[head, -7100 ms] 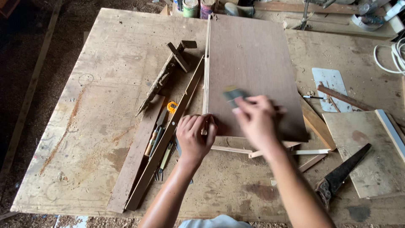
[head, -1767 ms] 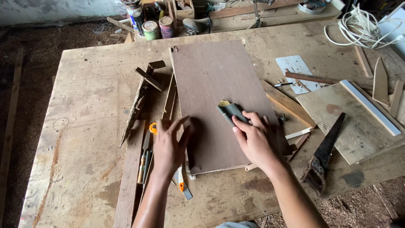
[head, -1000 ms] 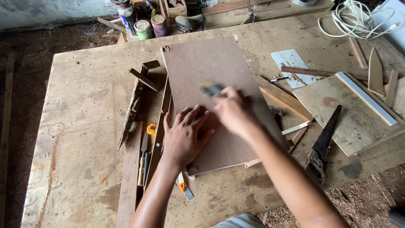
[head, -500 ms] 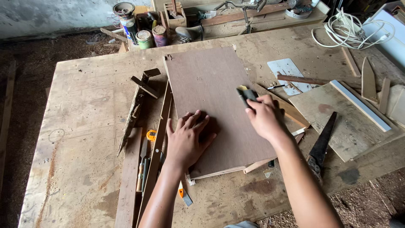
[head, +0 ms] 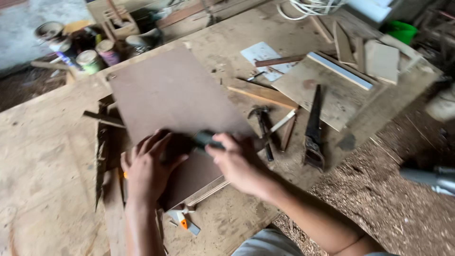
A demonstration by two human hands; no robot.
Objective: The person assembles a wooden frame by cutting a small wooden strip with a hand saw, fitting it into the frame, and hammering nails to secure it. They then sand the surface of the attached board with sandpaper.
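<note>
Brown board (head: 175,99) is lying flat on the plywood surface (head: 42,156), now angled w/ view swung right. Left hand (head: 147,168) is pressing it, fingers spread; right hand (head: 239,163), now nearer the left, is gripping a dark blurred block (head: 204,139). Beyond: handsaw (head: 313,125), white sheet (head: 263,54), round tins (head: 87,59) partly cut off.

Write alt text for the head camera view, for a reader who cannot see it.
Two bare hands work on a brown board lying on a rough wooden workbench: the left hand presses flat on it, and the right hand grips a small dark block. A hammer and handsaw lie to the right.
</note>
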